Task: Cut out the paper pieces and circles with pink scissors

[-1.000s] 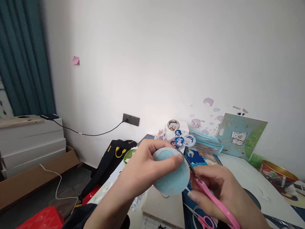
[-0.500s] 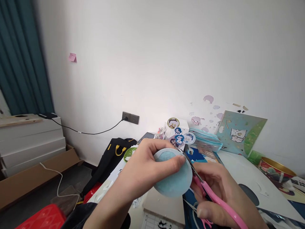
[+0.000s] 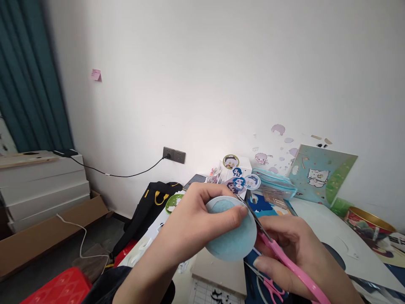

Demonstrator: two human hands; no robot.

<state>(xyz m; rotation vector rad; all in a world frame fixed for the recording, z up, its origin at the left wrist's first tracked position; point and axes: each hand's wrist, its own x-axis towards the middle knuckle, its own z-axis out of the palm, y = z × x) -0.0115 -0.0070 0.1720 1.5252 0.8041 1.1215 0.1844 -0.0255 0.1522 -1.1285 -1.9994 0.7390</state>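
Observation:
Pinched between thumb and fingers, a round light-blue paper disc (image 3: 232, 244) with a pale rim is held up by my left hand (image 3: 199, 219). My right hand (image 3: 291, 253) grips a pair of pink-handled scissors (image 3: 278, 250). Their blades lie along the disc's right edge, near my left thumb tip; whether the blades touch the paper I cannot tell. Below the disc is a beige board (image 3: 218, 272). A second pair of pink scissors (image 3: 272, 289) lies under my right hand.
Round and figure cut-outs (image 3: 238, 182) stand against a white box behind my hands. A blue-edged zip pouch (image 3: 275, 183), a standing illustrated board (image 3: 325, 175) and a round tin (image 3: 368, 223) are to the right. A black backpack (image 3: 142, 215) and red stool (image 3: 58, 289) are left.
My right thumb has shifted up and left, and the scissor handles look closer together. The disc stays in my left hand. The whole view has shifted slightly.

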